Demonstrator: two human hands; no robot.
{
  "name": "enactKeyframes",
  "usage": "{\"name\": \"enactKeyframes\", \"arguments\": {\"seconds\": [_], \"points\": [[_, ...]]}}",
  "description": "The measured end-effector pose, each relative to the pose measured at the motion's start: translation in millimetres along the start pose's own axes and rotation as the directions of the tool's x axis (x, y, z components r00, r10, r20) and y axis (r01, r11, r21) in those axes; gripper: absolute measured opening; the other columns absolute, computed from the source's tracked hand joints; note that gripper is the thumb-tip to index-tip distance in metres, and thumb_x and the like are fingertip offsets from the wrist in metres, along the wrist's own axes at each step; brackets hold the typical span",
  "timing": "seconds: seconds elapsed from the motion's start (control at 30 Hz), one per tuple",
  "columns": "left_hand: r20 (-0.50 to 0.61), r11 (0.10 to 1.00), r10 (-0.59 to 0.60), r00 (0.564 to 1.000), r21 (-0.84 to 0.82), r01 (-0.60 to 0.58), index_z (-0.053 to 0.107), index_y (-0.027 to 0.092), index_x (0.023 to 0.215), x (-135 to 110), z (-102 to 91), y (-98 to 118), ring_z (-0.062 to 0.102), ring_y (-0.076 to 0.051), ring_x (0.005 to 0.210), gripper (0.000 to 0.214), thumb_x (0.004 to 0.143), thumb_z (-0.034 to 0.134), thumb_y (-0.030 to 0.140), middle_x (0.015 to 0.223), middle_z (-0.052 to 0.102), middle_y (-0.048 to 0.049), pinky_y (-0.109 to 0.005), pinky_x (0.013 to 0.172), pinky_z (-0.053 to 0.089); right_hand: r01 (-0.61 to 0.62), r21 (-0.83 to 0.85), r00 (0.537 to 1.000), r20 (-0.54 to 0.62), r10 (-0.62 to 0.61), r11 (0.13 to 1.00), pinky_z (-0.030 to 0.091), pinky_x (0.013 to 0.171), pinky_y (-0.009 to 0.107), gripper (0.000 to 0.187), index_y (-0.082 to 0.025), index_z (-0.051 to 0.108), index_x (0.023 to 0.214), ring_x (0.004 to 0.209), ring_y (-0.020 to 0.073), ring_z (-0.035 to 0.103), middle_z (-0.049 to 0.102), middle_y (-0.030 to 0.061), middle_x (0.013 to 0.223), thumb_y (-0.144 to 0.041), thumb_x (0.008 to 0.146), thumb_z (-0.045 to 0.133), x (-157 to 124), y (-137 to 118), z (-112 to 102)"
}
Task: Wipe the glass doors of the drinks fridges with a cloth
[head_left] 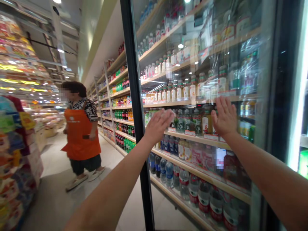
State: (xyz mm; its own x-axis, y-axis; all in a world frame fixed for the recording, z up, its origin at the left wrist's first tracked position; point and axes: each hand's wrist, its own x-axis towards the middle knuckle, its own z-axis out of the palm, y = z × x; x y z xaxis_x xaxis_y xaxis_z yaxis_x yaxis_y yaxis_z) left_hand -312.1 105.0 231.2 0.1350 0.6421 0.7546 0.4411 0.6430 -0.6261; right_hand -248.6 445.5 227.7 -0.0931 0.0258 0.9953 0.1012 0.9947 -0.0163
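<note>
Straight to the left hand (pixel 160 123), up at the glass door (pixel 199 104) and closed over a crumpled white wad (pixel 172 115), tissue or cloth impossible to tell. To its right, well apart, the right hand (pixel 225 118): bare, palm toward the door, fingers straight and only slightly spread, gripping nothing. Looks braced on the door, though hard to confirm full contact from here.

Now to doing this well, apparently a wipe in hand: keep the wad flat under all the fingers, press evenly, overlap the strokes, and turn to a clean side after any smear. Hold the right hand light, to leave few prints. Steady the door against each push, and mind the corners along the black frame (pixel 137 96).

And the lie of things: left fingers pointing rightward and up, with the wad at the tips, too crumpled and covered to read for a long axis. Right fingers pointing up, leaning slightly left. Door upright, long axis top to bottom, frame a little tilted in this view; probably swung out, judging by the floor (pixel 53 176) visible through the lower glass.

Further out, bottles (pixel 204 195) on pale shelves (pixel 192 138) showing in the glass, muddled by reflections. Off left, a person in an orange apron (pixel 81 134), near a display of packaged goods (pixel 14 144).
</note>
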Motion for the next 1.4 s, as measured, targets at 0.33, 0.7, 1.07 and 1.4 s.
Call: {"name": "enactKeyframes", "arguments": {"seconds": [0.33,0.7,1.07,1.4], "points": [[0.022,0.993,0.110,0.994,0.029,-0.111,0.039,0.029,0.161,-3.0,0.0,-8.3,0.027,-0.027,0.159,0.062,0.102,0.050,0.012,0.168,0.036,-0.0016,-0.046,0.127,0.033,0.005,-0.011,0.999,-0.038,-0.005,1.000,0.029,0.129,0.053,0.063,-0.016,0.038,0.162,0.157,0.0288,0.031,0.034,0.0088,0.166,-0.046,0.107,0.033,-0.3,0.4,2.4],[0.019,0.996,-0.005,1.000,0.085,0.004,0.041,0.022,0.161,-3.7,-7.6,-18.6,0.026,-0.026,0.159,0.061,0.102,0.046,0.009,0.168,0.036,-0.0040,-0.043,0.125,0.034,0.022,0.009,0.998,-0.050,-0.021,1.000,0.029,0.128,0.055,0.064,-0.016,0.036,0.163,0.157,0.0306,0.032,0.035,0.0105,0.165,-0.047,0.108,0.032,-1.7,-0.1,0.7],[0.087,0.994,0.096,0.992,0.051,-0.101,0.043,0.025,0.160,14.3,-5.3,0.9,0.035,-0.026,0.155,0.059,0.102,0.046,0.014,0.168,0.036,0.0007,-0.044,0.124,0.034,0.043,0.008,0.995,-0.087,-0.042,0.999,0.030,0.129,0.054,0.063,-0.018,0.037,0.163,0.156,0.0302,0.032,0.035,0.0093,0.165,-0.047,0.108,0.033,-3.0,2.3,5.4],[0.056,0.985,0.165,0.985,0.043,-0.168,0.039,0.023,0.161,30.6,1.8,-6.9,0.034,-0.027,0.154,0.061,0.101,0.047,0.013,0.168,0.037,-0.0022,-0.045,0.124,0.033,0.017,-0.012,0.998,-0.053,-0.017,1.000,0.029,0.129,0.053,0.062,-0.015,0.038,0.162,0.157,0.0295,0.031,0.035,0.0091,0.166,-0.045,0.108,0.034,-2.3,-0.2,1.4]]}}
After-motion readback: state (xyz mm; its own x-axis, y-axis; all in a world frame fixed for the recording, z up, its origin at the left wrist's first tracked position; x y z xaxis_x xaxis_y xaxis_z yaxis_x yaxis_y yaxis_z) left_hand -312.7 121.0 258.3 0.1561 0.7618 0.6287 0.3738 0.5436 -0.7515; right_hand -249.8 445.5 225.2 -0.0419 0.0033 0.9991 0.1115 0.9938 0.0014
